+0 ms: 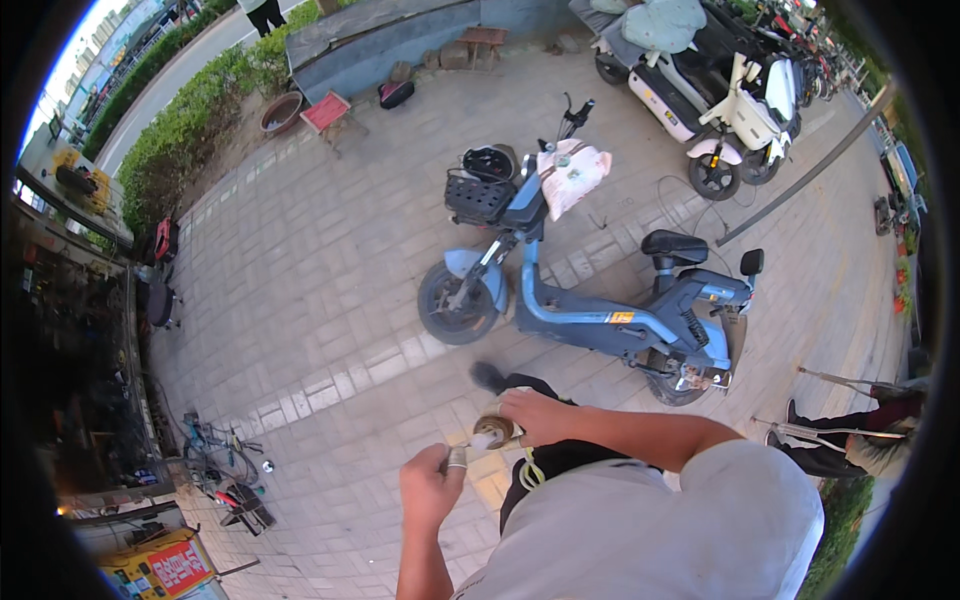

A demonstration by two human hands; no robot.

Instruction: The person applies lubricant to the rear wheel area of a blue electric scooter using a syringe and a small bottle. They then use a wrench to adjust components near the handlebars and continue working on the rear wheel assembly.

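Low in the view, my right hand (pixel 532 418) grips a round brownish roll (pixel 491 432) with a pale centre, possibly tape. My left hand (pixel 433 485), lower and to the left, is closed with a thin pale strip at its fingertips that runs toward the roll. Something beige wraps one of its fingers. A looped pale yellow-green cord (pixel 532 467) hangs below the roll against my dark trousers. A blue electric scooter (pixel 575 325) stands side-on just beyond my hands, with a black basket (pixel 476 196) and a pale cloth cover (pixel 573 178) at the handlebar.
Parked scooters (pixel 730 130) and a leaning pole (pixel 800 180) are upper right. Stools (pixel 326 113), a bowl (pixel 281 114) and a hedge (pixel 175 165) line the back. A bicycle (pixel 228 455) stands by the left shopfront. A person (pixel 880 435) with crutches is at lower right.
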